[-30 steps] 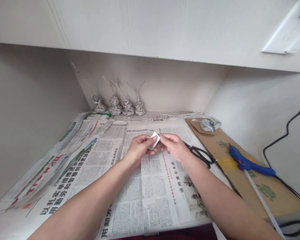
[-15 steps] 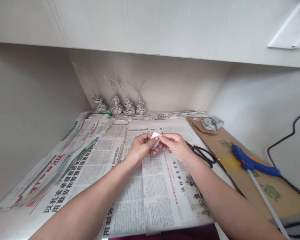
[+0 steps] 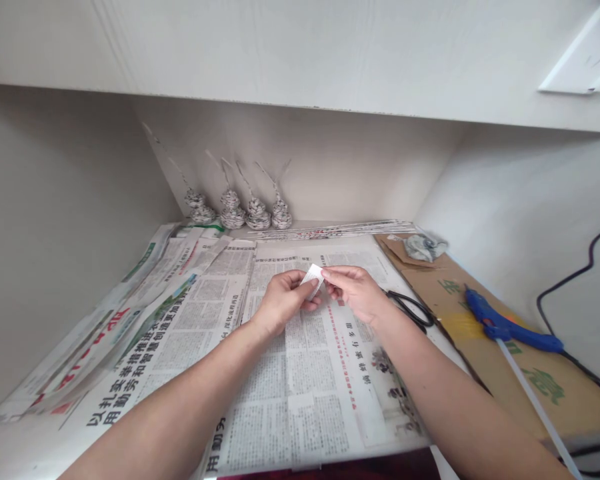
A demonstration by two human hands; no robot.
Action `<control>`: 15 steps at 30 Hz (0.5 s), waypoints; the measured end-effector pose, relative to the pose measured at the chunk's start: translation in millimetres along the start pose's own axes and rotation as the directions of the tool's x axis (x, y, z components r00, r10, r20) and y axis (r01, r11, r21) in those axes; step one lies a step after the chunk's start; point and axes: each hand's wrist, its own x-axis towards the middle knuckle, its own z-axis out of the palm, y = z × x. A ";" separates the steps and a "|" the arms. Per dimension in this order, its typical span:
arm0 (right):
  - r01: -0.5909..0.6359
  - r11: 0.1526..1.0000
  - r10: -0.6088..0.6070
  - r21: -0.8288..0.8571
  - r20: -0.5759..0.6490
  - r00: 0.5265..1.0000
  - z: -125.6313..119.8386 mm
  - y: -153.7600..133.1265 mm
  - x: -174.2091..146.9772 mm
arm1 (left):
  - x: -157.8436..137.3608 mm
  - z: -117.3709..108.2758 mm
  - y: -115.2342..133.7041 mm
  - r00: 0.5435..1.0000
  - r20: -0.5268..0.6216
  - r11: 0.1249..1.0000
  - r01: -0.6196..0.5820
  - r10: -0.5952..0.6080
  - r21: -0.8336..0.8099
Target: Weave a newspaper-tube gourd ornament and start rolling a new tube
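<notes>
A small piece of white printed paper (image 3: 313, 274) is pinched between the thumb and fingers of my left hand (image 3: 286, 298). My right hand (image 3: 353, 291) grips the paper's right edge with thumb and forefinger. Both hands are just above a sheet of newspaper (image 3: 310, 373) spread over the table. Beyond my right wrist lie black-handled scissors (image 3: 410, 310), their blades hidden by that hand.
Several gourd-shaped woven paper pieces (image 3: 257, 215) stand along the back wall, beside thin rolled paper sticks (image 3: 330, 231). On the right, a blue glue gun (image 3: 510, 330) rests on cardboard (image 3: 540, 393) near a crumpled wad (image 3: 425, 247). More newspapers (image 3: 110, 333) lie left.
My right hand has shifted slightly right, and more of the small paper now shows between the hands. My left hand has kept its hold nearly in place.
</notes>
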 end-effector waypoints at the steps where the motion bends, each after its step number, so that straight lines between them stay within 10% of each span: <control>1: -0.007 1.000 0.007 -0.008 -0.002 1.000 -1.1 0.6 0.2 | -0.6 0.6 -0.7 1.000 0.004 1.000 0.004 -0.004 0.000; 15: -0.024 1.000 0.025 0.006 -0.033 0.999 2.5 -14.0 -3.5 | -7.3 8.2 0.7 0.999 0.041 1.000 0.022 -0.021 -0.017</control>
